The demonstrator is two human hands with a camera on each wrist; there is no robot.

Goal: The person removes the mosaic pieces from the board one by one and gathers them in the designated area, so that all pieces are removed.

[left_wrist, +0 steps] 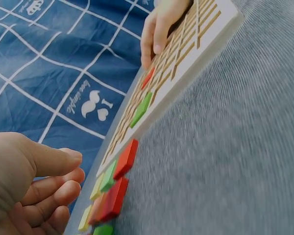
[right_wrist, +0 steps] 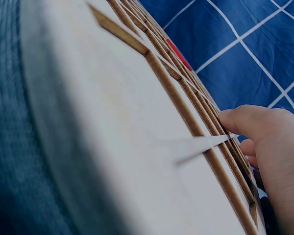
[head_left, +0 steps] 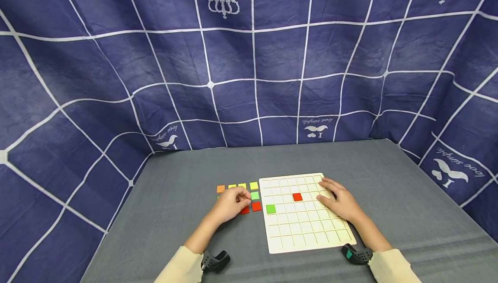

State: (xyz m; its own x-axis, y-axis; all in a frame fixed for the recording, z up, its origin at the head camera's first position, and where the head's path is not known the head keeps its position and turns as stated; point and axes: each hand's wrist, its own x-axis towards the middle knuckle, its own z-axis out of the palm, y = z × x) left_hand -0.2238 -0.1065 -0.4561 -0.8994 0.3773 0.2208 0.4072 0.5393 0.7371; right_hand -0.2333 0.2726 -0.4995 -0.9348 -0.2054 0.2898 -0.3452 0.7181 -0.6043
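Observation:
A pale square grid board (head_left: 289, 245) lies on the grey cloth. In its cells sit a red tile (head_left: 297, 197) and a green tile (head_left: 270, 208). My left hand (head_left: 229, 203) hovers over loose tiles left of the board. In the left wrist view its fingers (left_wrist: 63, 193) curl loosely near the thumb, and I see nothing between them. Under and beside it lie a red tile (head_left: 256, 206), a light green tile (head_left: 254, 195) and a yellow tile (head_left: 254, 186); the hand hides some others. My right hand (head_left: 342, 201) rests on the board's right edge, fingers and thumb spread.
An orange tile (head_left: 220, 189) marks the far left corner of the loose tiles. Grey cloth (head_left: 186, 175) spreads around the board. Behind and at both sides hangs a blue curtain (head_left: 229, 58) with white lines. Each wrist wears a black band (head_left: 215, 261).

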